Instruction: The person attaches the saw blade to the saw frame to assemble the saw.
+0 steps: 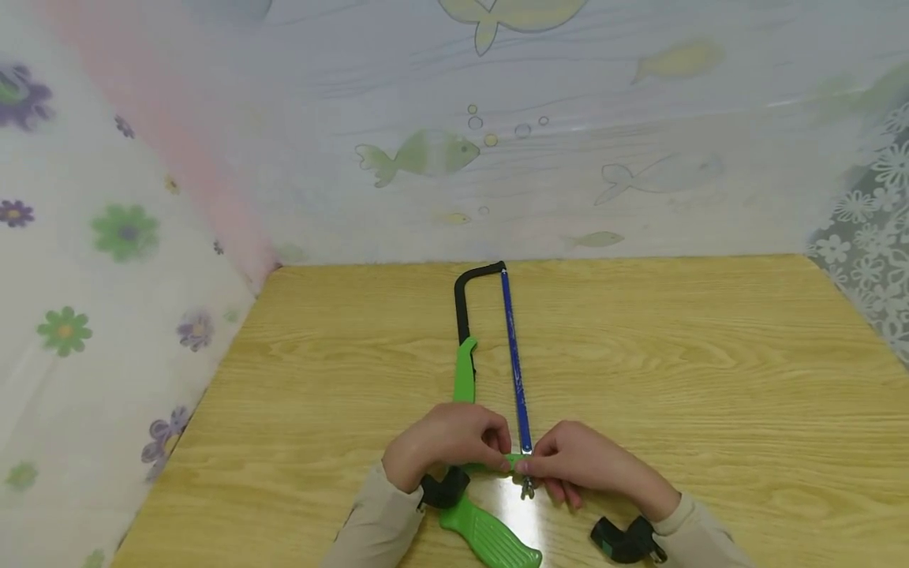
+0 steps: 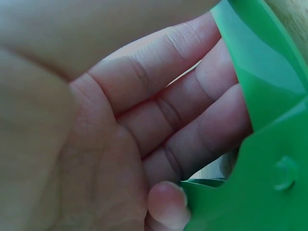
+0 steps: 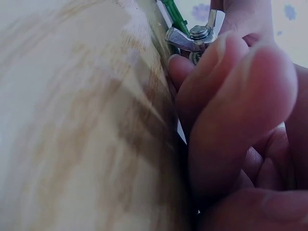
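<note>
A hacksaw lies on the table with its black front frame (image 1: 461,308) pointing away and its green handle (image 1: 493,536) toward me. Its blue blade (image 1: 514,355) runs along the right side, down to a metal wing nut (image 1: 527,489) at the near end. My left hand (image 1: 454,434) pinches the green lower arm of the frame; in the left wrist view its fingers touch the green body (image 2: 269,62). With thumb and forefinger, my right hand (image 1: 589,457) pinches the frame's end by the blade. Beside its fingertips, the wing nut (image 3: 197,38) shows in the right wrist view.
The wood-patterned table (image 1: 710,355) extends to both sides of the saw. Behind it stands a pale wall covering (image 1: 319,181) with painted fish, and a flowered one (image 1: 92,292) is on the left. Black wrist cameras (image 1: 625,540) are on both wrists, close to the tabletop.
</note>
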`<state>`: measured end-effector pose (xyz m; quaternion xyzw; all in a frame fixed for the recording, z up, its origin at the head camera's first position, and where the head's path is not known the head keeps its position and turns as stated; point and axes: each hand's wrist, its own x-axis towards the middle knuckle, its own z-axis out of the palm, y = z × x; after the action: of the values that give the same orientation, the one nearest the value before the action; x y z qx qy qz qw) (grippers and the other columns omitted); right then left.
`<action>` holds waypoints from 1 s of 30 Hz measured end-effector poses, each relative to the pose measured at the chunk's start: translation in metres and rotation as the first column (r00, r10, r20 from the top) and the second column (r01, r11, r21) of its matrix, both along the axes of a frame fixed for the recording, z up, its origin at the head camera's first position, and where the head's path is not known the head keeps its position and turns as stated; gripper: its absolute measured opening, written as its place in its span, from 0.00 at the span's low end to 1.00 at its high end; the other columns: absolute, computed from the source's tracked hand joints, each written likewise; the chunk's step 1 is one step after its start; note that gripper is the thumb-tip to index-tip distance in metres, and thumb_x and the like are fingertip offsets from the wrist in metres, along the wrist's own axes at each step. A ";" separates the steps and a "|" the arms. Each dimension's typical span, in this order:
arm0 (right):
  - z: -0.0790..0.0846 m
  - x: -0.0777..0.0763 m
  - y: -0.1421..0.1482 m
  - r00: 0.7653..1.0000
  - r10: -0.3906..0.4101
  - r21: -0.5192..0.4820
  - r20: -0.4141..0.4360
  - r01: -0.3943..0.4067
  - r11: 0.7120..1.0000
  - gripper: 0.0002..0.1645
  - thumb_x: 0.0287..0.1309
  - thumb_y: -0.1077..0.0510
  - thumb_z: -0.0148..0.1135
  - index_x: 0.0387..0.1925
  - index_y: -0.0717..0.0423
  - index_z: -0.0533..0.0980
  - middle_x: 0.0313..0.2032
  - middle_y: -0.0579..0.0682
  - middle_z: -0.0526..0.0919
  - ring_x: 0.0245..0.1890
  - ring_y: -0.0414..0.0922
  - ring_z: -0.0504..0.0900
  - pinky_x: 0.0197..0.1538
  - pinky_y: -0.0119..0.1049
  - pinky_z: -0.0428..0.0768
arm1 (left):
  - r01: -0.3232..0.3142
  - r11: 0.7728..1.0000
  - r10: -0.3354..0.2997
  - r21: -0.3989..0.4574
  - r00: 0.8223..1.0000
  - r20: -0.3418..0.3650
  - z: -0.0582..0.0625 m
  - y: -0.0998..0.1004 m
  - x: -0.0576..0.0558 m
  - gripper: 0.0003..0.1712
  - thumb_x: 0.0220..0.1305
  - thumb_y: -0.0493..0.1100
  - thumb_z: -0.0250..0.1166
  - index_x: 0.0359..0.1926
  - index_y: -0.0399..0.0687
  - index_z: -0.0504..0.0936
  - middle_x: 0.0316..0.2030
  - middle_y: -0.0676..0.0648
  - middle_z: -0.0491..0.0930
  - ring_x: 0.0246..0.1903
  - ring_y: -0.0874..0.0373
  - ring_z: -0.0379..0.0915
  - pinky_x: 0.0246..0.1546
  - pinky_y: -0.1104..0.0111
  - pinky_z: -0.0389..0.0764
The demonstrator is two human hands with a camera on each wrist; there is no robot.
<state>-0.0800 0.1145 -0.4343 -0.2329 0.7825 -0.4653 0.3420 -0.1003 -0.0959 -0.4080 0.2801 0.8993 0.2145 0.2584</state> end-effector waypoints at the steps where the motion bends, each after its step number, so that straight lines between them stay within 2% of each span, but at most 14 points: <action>1: 0.000 0.001 0.000 1.000 0.001 0.004 -0.002 -0.001 1.000 0.23 0.54 0.40 0.55 0.17 0.52 0.78 0.08 0.46 0.73 0.04 0.43 0.70 0.15 0.34 0.69 | -0.002 1.000 0.002 0.000 1.000 0.004 0.000 0.000 0.000 0.07 0.47 0.56 0.66 0.26 0.67 0.76 0.22 0.66 0.72 0.22 0.72 0.67 0.26 0.74 0.67; 14: 0.002 0.002 0.001 1.000 -0.001 0.028 -0.005 0.002 1.000 0.23 0.51 0.40 0.59 0.14 0.53 0.76 0.08 0.45 0.73 0.06 0.42 0.72 0.12 0.36 0.70 | -0.005 1.000 0.005 0.001 1.000 0.001 0.001 0.001 0.000 0.07 0.47 0.55 0.67 0.26 0.66 0.76 0.21 0.66 0.72 0.22 0.72 0.67 0.26 0.74 0.67; 30: 0.003 -0.002 0.003 0.999 0.039 0.018 0.019 -0.039 0.999 0.22 0.50 0.41 0.60 0.16 0.54 0.75 0.08 0.45 0.72 0.07 0.40 0.72 0.12 0.33 0.69 | -0.001 1.000 0.001 0.001 1.000 -0.005 0.000 0.000 -0.001 0.07 0.46 0.55 0.67 0.25 0.66 0.76 0.21 0.66 0.73 0.22 0.72 0.68 0.26 0.74 0.67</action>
<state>-0.0817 0.1175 -0.4315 -0.2408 0.7788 -0.4536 0.3603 -0.1017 -0.0960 -0.4080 0.2803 0.9000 0.2141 0.2561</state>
